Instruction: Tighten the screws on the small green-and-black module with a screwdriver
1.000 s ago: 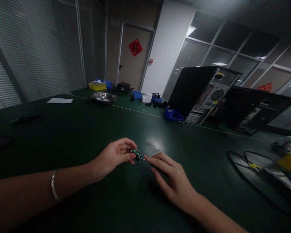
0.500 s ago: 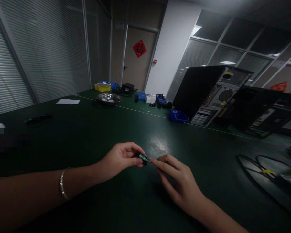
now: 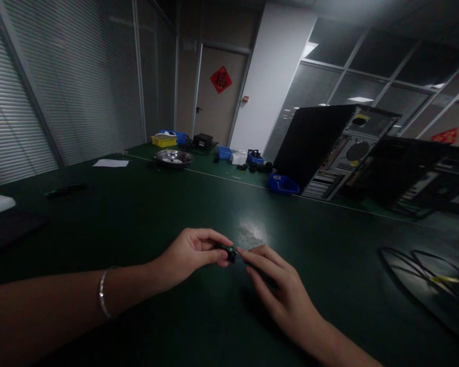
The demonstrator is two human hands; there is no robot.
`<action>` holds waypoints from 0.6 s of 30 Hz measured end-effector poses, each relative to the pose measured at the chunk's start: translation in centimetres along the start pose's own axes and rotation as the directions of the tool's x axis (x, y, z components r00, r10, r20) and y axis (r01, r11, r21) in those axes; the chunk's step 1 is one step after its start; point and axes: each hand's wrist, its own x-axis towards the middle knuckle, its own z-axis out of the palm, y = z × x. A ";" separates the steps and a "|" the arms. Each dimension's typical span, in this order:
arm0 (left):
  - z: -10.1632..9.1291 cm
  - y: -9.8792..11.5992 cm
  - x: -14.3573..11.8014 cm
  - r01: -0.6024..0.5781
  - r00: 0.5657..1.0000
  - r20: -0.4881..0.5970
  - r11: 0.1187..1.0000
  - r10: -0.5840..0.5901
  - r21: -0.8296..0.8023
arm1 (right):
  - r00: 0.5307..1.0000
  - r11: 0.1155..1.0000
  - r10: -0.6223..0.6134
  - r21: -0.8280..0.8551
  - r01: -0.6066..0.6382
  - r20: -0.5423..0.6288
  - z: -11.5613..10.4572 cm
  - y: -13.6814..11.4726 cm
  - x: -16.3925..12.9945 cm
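Observation:
Between its thumb and fingers my left hand point(image 3: 197, 248) pinches a small black part with a green circuit board point(image 3: 230, 252). A metal bracelet point(image 3: 102, 294) circles that wrist. My right hand point(image 3: 277, 275) is closed, with the index finger stretched toward the part. From under that fingertip a thin metal-tipped tool point(image 3: 238, 252) reaches to the part's right end; most of it is hidden by the fingers, and I cannot tell its exact kind. Both hands are over the dark green table point(image 3: 156, 209).
A metal bowl point(image 3: 174, 159), a yellow bin point(image 3: 163, 140) and a blue bin point(image 3: 283, 184) stand toward the back. A computer tower point(image 3: 334, 150) is at the right, black cables point(image 3: 416, 270) nearer. A paper sheet point(image 3: 110, 163) and a dark green-and-black object point(image 3: 66, 190) lie left.
The part in my left hand has turned slightly, so less of its green face shows. My left hand has shifted a little to the right. The whole view has moved slightly.

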 end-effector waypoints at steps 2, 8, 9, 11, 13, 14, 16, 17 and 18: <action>0.0 0.1 -0.1 0.012 1.000 -0.010 1.000 -0.012 -0.002 | 1.000 1.000 0.009 0.015 -0.009 -0.005 0.0 -0.1 0.0; 0.0 -0.2 -0.1 0.031 0.999 -0.023 0.997 -0.032 -0.067 | 0.999 0.998 0.031 0.061 -0.030 -0.012 0.2 -0.2 0.0; 0.1 -0.3 -0.1 0.031 0.999 -0.008 0.996 -0.032 -0.079 | 0.999 0.997 0.031 0.073 -0.030 -0.016 0.2 -0.3 0.1; 0.1 -0.4 -0.1 0.035 0.999 0.019 0.995 -0.034 -0.091 | 0.999 0.996 0.025 0.091 -0.023 -0.023 0.3 -0.2 0.1; 0.1 -0.4 -0.1 0.031 0.999 0.021 0.996 -0.030 -0.082 | 0.999 0.996 0.027 0.090 -0.025 -0.030 0.3 -0.1 0.1; 0.1 -0.4 -0.1 0.029 1.000 0.011 0.997 -0.029 -0.071 | 0.999 0.996 0.031 0.082 -0.028 -0.038 0.2 -0.1 0.1; 0.0 -0.4 -0.1 0.023 1.000 -0.019 0.999 -0.024 -0.042 | 0.997 0.997 0.039 0.063 -0.035 -0.064 0.2 0.0 0.1; -0.1 -0.4 0.0 0.019 0.999 -0.038 0.999 -0.020 -0.032 | 0.997 0.998 0.039 0.058 -0.034 -0.073 0.1 -0.1 0.1; -0.1 -0.3 0.0 0.013 0.998 -0.058 1.000 -0.015 -0.027 | 0.997 0.998 0.035 0.056 -0.031 -0.069 0.1 -0.1 0.0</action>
